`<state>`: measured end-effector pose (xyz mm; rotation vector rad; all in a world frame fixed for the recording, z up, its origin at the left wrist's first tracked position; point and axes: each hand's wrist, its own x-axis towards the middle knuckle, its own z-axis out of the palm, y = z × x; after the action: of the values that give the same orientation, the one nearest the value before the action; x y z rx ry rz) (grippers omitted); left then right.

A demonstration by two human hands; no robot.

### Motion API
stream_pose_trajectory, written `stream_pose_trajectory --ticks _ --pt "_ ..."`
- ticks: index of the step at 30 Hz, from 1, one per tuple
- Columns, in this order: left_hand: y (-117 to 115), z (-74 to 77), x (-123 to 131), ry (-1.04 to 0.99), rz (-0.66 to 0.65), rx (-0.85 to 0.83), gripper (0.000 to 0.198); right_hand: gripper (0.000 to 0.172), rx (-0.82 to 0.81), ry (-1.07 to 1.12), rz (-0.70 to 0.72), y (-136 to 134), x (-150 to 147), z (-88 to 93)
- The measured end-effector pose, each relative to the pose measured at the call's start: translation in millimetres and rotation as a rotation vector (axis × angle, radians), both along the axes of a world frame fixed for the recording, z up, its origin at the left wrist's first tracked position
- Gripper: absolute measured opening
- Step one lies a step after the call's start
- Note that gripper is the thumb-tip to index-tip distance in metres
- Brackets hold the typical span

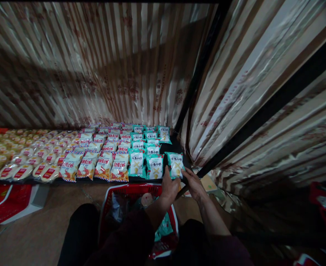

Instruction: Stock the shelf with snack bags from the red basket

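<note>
Both my hands meet at a teal-and-white snack packet (175, 164) at the right end of a low black shelf (96, 180). My left hand (169, 186) grips the packet's lower left corner with curled fingers. Touching its lower right edge is my right hand (194, 183), fingers closed around it. To the left, more teal packets (145, 149) stand in rows. A red shopping basket (129, 210) with more packets inside sits on the floor between my knees.
Rows of orange-and-white snack bags (96, 159) and pale round packets (27, 159) fill the shelf leftwards. Striped fabric walls (96, 66) enclose the back and right. A black post (198, 74) stands at the corner. A red box (4, 205) lies at left.
</note>
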<state>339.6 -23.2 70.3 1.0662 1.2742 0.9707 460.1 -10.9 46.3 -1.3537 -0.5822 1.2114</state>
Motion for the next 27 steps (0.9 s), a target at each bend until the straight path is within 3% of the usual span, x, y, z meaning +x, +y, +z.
stream_pose_trajectory --ticks 10,19,27 --pt "12 5.0 10 0.044 0.036 -0.001 0.075 0.035 0.018 -0.008 -0.001 17 3 -2.4" --pt "25 11.5 17 0.057 0.042 -0.015 0.087 0.038 0.041 -0.015 0.016 33 9 -7.8" --pt "34 15.3 18 0.129 0.038 0.039 0.079 0.042 0.023 0.020 0.020 44 8 -8.8"
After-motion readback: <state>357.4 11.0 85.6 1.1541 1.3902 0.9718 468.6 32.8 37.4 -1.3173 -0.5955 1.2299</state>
